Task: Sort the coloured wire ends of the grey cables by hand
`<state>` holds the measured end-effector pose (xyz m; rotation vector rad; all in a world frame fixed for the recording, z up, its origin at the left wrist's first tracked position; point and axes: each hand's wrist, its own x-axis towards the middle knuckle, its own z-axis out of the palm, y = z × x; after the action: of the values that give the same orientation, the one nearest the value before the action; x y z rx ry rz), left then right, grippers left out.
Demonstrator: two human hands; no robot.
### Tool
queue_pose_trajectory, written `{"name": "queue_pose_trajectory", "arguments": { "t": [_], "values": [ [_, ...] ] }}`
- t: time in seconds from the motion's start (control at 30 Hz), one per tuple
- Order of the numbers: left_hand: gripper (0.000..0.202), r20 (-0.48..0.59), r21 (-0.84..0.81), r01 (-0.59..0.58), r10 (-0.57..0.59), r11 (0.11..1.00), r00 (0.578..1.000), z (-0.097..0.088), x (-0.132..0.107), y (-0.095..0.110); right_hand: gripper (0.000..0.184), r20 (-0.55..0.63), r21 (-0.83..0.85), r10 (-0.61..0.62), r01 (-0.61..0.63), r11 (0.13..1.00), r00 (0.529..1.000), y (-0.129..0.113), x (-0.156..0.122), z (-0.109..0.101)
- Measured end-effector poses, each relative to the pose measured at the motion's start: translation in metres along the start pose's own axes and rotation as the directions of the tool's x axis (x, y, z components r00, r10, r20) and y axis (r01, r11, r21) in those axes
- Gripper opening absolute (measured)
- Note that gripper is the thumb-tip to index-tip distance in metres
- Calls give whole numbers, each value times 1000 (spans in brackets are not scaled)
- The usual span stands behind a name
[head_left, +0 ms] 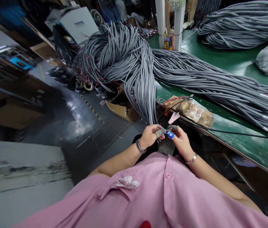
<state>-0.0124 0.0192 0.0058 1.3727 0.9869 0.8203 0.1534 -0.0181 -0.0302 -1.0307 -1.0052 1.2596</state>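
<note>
My left hand [151,136] is closed around the end of a grey cable, its thumb wrapped in grey tape. Close beside it, my right hand [179,139] pinches the thin coloured wires [169,128] that come out of that cable end. Blue wrapping covers one of its digits, and another bears a grey wrap. Just beyond my hands, a bunch of grey cables [145,85] hangs over the table edge, with the ends low near my left fingers. The exact grip on each wire is too small to make out.
Long grey cables [207,76] lie across the green table [238,126], and a coil [243,23] rests at the back right. A taped wooden block [195,112] sits at the near edge. An open cardboard box [119,107] stands on the floor below. White posts [178,28] rise behind.
</note>
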Motion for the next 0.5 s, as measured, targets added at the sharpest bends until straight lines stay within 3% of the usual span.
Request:
{"name": "queue_pose_trajectory", "arguments": {
  "t": [0.13,0.23,0.33,0.43,0.5],
  "values": [
    [34,10,-14,12,-11,1000,1000,-2,1,2,19,-4,85,37,-36,996,999,1,1,6],
    [33,122,52,15,-21,999,992,-7,2,-2,16,6,78,54,-54,995,999,-4,2,8],
    [30,205,203,-56,13,978,979,-11,0,-5,16,53,88,63,-68,994,997,-8,3,10],
    [29,170,279,-125,79,952,982,-10,-3,-4,16,74,59,47,-51,997,996,-12,7,12],
    [31,117,210,-107,84,972,990,-7,-5,-1,16,58,23,39,-40,999,998,-14,10,12]
  ]
}}
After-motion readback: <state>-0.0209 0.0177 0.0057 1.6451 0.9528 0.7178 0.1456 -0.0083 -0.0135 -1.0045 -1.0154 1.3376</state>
